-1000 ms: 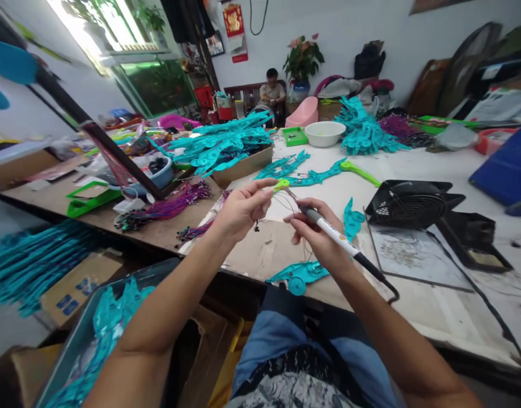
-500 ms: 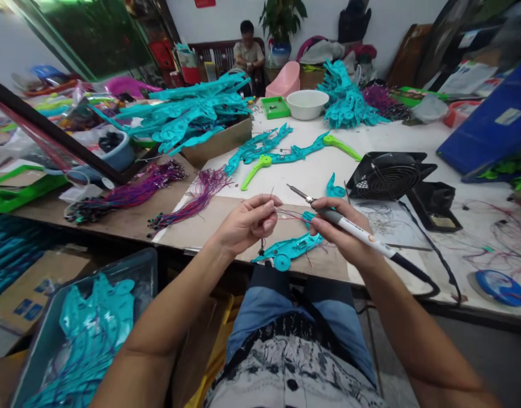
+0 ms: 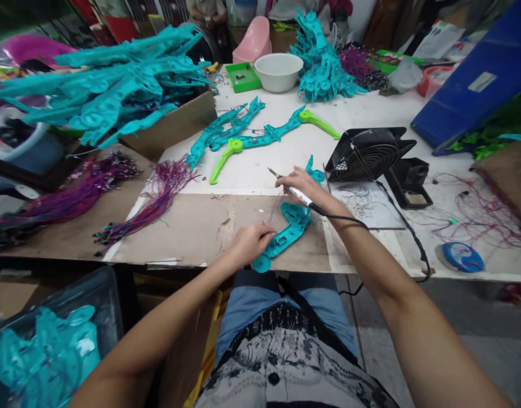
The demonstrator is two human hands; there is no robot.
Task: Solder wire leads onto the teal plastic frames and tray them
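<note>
My left hand (image 3: 251, 242) is closed in a pinch on thin wires at the lower end of a teal plastic part (image 3: 286, 235) lying on the table's near edge. My right hand (image 3: 303, 187) is wrapped round a soldering iron (image 3: 286, 184), its tip pointing up and left over the table, above the part's upper end. The iron's black cord (image 3: 388, 224) runs right along the table.
A black fan (image 3: 366, 153) and a black iron stand (image 3: 411, 184) sit right of my hands. Bundles of purple wires (image 3: 153, 198) lie to the left. More teal and green parts (image 3: 260, 136) lie further back, with a white bowl (image 3: 278, 71) and a cardboard box (image 3: 175, 122) full of teal parts.
Both hands have come down from in front of me to the table. The left hand now rests at the teal part; the right hand moved forward with the iron. The view tilted down.
</note>
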